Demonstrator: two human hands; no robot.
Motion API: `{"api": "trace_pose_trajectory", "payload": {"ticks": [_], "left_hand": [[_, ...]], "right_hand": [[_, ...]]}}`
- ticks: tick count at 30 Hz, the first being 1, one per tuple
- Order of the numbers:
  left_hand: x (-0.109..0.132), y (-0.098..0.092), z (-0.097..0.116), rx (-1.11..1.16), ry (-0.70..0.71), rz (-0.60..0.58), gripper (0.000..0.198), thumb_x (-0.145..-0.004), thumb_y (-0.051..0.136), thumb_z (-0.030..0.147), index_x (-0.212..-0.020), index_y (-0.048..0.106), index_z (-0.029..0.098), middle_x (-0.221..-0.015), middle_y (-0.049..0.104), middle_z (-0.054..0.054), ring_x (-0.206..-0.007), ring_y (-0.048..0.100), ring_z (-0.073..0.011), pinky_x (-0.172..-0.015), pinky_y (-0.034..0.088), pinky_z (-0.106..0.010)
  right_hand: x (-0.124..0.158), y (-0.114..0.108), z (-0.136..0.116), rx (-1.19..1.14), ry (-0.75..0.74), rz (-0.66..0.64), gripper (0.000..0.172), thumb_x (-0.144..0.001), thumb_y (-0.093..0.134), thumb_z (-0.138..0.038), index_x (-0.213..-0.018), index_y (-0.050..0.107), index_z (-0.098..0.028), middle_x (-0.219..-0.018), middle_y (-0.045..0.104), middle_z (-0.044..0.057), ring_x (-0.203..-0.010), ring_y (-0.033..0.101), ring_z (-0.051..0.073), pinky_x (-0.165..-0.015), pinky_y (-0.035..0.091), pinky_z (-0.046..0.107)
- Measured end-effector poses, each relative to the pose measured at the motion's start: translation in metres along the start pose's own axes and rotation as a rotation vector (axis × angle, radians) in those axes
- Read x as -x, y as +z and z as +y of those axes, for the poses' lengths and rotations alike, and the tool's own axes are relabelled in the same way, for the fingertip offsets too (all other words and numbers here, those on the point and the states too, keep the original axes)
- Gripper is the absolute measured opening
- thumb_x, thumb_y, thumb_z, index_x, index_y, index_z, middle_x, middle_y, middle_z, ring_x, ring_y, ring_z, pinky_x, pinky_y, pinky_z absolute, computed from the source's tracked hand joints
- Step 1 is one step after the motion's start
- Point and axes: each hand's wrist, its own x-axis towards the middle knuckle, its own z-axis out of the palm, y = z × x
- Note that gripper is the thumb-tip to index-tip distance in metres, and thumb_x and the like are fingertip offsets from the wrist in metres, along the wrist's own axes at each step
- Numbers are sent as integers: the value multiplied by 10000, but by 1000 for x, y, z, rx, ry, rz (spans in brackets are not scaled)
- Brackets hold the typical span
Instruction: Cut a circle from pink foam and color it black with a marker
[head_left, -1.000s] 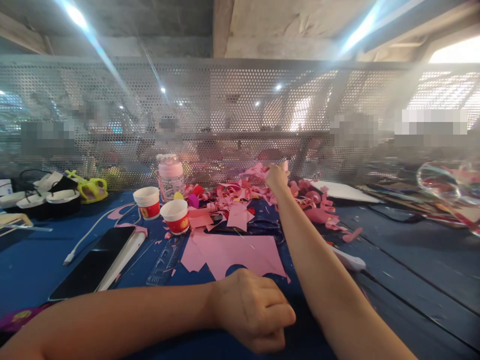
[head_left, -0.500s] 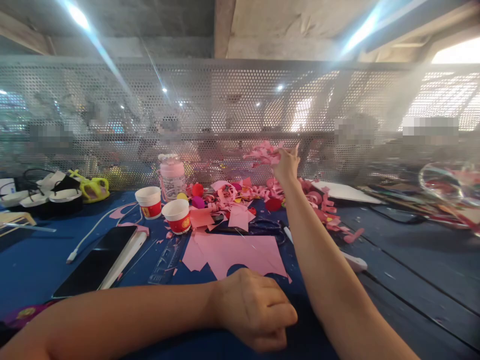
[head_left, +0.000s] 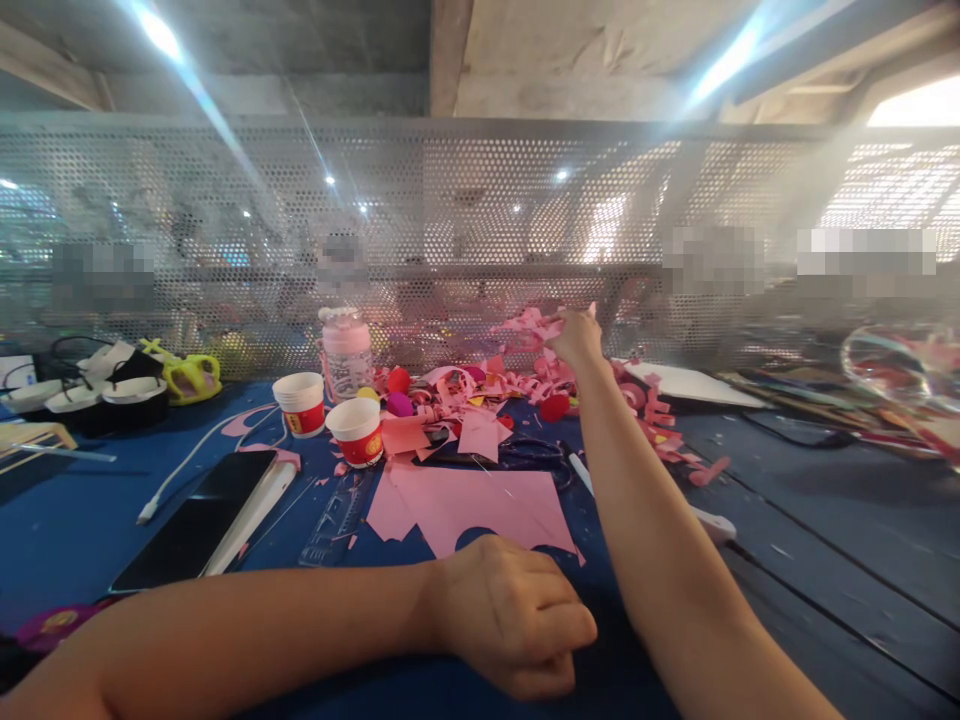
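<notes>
My right hand (head_left: pixel 577 338) is stretched out over the far side of the table, closed on a bunch of pink paper scraps (head_left: pixel 531 325) that sticks out to its left. Below it lies a loose heap of curled pink paper strips (head_left: pixel 450 392), mixed with red and purple round pieces. My left hand (head_left: pixel 514 618) rests near the front edge as a loose fist, knuckles up, and nothing shows between its fingers. Just beyond that fist is a flat pink paper sheet (head_left: pixel 480 505) with curved cut-outs along its near edge. Dark-handled scissors (head_left: pixel 536 455) lie behind the sheet.
Two red-and-white paper cups (head_left: pixel 355 435) and a pink-lidded bottle (head_left: pixel 346 355) stand left of the heap. A clear ruler (head_left: pixel 335 520), a phone (head_left: pixel 199 520) and a white cable (head_left: pixel 180 468) lie further left. A perforated metal screen (head_left: pixel 480 220) closes off the back.
My right hand has come down a little toward the heap with the pink scraps still in it. The left fist stays in place.
</notes>
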Motion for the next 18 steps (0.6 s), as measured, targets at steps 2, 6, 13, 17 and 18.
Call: {"api": "trace_pose_trajectory", "payload": {"ticks": [2, 6, 13, 17, 18], "left_hand": [[0, 1, 0, 3, -2, -7, 146, -766, 379, 216, -694, 494, 163, -685, 603, -46, -635, 575, -126, -512, 468, -211], [1, 2, -1, 5, -8, -15, 138, -763, 394, 230, -689, 492, 166, -687, 609, -55, -641, 583, -131, -524, 473, -211], [0, 1, 0, 14, 1, -3, 149, -761, 382, 213, -700, 507, 160, -693, 613, -61, -646, 585, -134, -522, 473, -216], [-1, 1, -1, 14, -3, 1, 145, -754, 391, 217, -694, 508, 157, -688, 608, -59, -631, 581, -132, -527, 477, -219], [-1, 1, -1, 13, -5, -2, 141, -754, 391, 214, -697, 507, 157, -689, 607, -56, -629, 580, -130, -534, 480, -220]], "right_hand": [[2, -1, -2, 0, 30, -19, 362, -662, 530, -84, -977, 687, -171, -1062, 619, 108, -991, 535, 250, -835, 432, 359], [6, -3, -5, -1, 64, -40, 391, -680, 557, -81, -1046, 675, -154, -1084, 616, 124, -946, 561, 226, -830, 440, 317], [10, -5, -7, 8, 60, -88, 428, -723, 587, -139, -1151, 608, -142, -1158, 590, 123, -1017, 552, 212, -870, 424, 291], [12, 0, -8, 29, 22, -245, 327, -734, 626, -182, -1059, 644, -153, -1052, 660, 77, -960, 597, 192, -853, 441, 305], [12, 1, -9, 40, 19, -296, 295, -715, 656, -186, -1007, 661, -145, -1005, 677, 74, -922, 613, 191, -836, 452, 320]]}}
